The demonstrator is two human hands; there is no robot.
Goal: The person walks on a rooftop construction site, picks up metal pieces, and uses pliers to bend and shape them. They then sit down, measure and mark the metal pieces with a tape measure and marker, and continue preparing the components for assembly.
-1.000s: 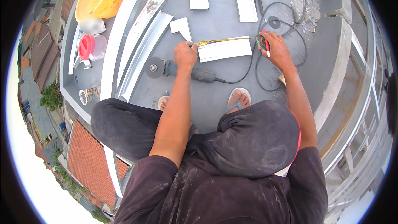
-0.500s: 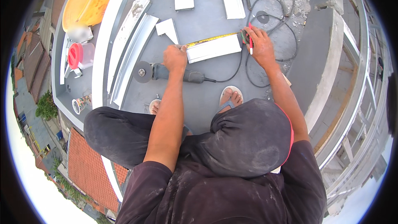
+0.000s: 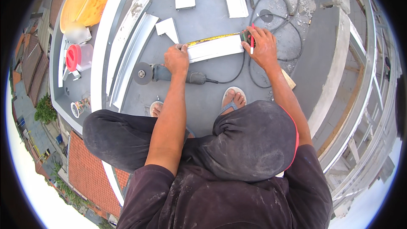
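Grey floor (image 3: pixel 207 15); tape measure (image 3: pixel 214 38): yellow-bladed, extended; panel (image 3: pixel 216 49) alongside: white, oblong

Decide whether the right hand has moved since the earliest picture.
Yes: judged against the loose dark disc on the grey surface, the right hand has shifted slightly left.

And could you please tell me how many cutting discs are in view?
2: one disc on the angle grinder beside the left hand, another disc on the floor beyond the right hand.

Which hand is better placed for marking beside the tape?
Probably the right hand: it holds a red pen-like stick beside the white piece, while the left hand holds the yellow tape.
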